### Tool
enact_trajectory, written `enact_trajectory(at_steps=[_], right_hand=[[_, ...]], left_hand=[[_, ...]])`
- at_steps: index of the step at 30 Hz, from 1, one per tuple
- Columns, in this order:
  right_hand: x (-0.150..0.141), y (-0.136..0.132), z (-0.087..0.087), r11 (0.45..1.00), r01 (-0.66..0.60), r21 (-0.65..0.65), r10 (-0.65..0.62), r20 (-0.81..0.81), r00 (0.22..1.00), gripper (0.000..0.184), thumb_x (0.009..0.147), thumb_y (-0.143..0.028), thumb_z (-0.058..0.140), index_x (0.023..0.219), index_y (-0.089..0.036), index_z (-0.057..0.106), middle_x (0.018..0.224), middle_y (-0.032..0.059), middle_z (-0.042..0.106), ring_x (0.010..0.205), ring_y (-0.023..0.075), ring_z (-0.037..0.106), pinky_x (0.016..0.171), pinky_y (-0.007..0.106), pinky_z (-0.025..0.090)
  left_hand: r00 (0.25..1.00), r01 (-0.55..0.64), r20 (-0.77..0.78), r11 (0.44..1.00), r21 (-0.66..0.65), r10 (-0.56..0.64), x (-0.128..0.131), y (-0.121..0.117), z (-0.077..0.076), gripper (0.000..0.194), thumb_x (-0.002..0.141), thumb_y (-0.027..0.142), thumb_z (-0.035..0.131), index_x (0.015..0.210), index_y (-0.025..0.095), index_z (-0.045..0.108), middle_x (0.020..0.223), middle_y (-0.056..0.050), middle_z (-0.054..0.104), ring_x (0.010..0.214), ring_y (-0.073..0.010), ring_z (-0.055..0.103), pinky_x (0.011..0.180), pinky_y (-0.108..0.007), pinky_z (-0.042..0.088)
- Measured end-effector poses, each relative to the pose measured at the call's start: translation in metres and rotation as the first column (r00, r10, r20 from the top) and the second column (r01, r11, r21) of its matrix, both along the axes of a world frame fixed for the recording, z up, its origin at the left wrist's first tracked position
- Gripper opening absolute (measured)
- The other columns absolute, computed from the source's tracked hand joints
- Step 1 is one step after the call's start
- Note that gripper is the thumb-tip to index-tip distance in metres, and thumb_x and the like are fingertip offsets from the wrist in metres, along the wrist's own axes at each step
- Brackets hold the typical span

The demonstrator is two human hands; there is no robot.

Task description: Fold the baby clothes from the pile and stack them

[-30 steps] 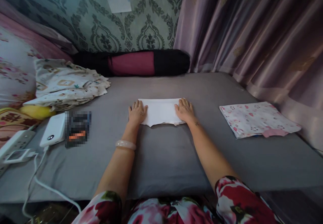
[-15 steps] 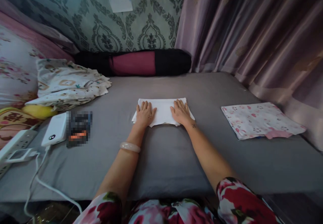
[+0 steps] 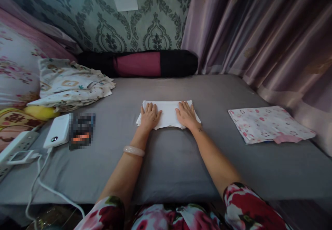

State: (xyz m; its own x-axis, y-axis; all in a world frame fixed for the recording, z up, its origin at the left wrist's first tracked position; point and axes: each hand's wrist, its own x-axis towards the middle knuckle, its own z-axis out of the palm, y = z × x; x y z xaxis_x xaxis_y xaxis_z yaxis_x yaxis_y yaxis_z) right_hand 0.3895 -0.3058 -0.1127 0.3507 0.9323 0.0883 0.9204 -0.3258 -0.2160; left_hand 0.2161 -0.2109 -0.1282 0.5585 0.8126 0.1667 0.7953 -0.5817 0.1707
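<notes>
A folded white cloth (image 3: 169,114) lies flat on the grey sheet in front of me, its near edge uneven. My left hand (image 3: 150,116) rests palm down on the cloth's left part, fingers stretched out. On the right part lies my right hand (image 3: 187,114), also flat with its fingers apart. White fabric shows between the hands and past their outer sides. What kind of cloth piece it is, I cannot tell.
On the right lies a folded printed cloth (image 3: 269,123). To the left are a white power bank (image 3: 57,130), a blurred-out object (image 3: 82,130), a power strip (image 3: 19,148) and crumpled printed fabric (image 3: 75,83). A black and maroon bolster-shaped bag (image 3: 137,64) lies along the wall.
Both hands have moved inward from the cloth's side edges onto its top, and its outer corners now show. Over the last half second the hands have hardly moved.
</notes>
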Motion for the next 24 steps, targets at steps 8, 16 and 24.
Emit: enact_trajectory(at_steps=[8,16,24], right_hand=[[-0.017,0.003,-0.002,0.998,-0.064,0.010,0.064,-0.019,0.998,0.054,0.100,-0.034,0.025,0.146,-0.006,0.037,0.155,0.0162,0.031,0.145,0.0275,0.021,0.117,0.049,0.013],[-0.014,0.003,-0.010,0.998,-0.058,-0.012,0.058,-0.023,0.998,0.055,0.100,-0.035,0.026,0.147,-0.008,0.036,0.156,0.0160,0.029,0.145,0.0276,0.020,0.117,0.050,0.015],[-0.027,0.001,0.000,0.991,-0.126,0.052,0.127,-0.009,0.992,0.054,0.099,-0.029,0.026,0.146,-0.006,0.036,0.156,0.0158,0.029,0.145,0.0274,0.020,0.117,0.050,0.014]], left_hand=[[0.994,0.110,-0.007,0.994,0.010,-0.110,0.011,-0.018,0.001,0.056,0.099,0.045,0.028,0.142,0.013,0.043,0.152,-0.017,0.037,0.143,-0.0293,0.029,0.116,-0.056,0.019],[0.993,0.112,-0.041,0.993,-0.032,-0.114,0.010,-0.019,0.000,0.056,0.099,0.046,0.027,0.143,0.014,0.040,0.154,-0.016,0.035,0.144,-0.0297,0.028,0.115,-0.057,0.020],[0.983,0.178,0.020,0.979,0.098,-0.180,0.015,-0.029,0.007,0.049,0.098,0.028,0.026,0.141,0.010,0.042,0.151,-0.017,0.039,0.144,-0.0277,0.028,0.118,-0.053,0.016]])
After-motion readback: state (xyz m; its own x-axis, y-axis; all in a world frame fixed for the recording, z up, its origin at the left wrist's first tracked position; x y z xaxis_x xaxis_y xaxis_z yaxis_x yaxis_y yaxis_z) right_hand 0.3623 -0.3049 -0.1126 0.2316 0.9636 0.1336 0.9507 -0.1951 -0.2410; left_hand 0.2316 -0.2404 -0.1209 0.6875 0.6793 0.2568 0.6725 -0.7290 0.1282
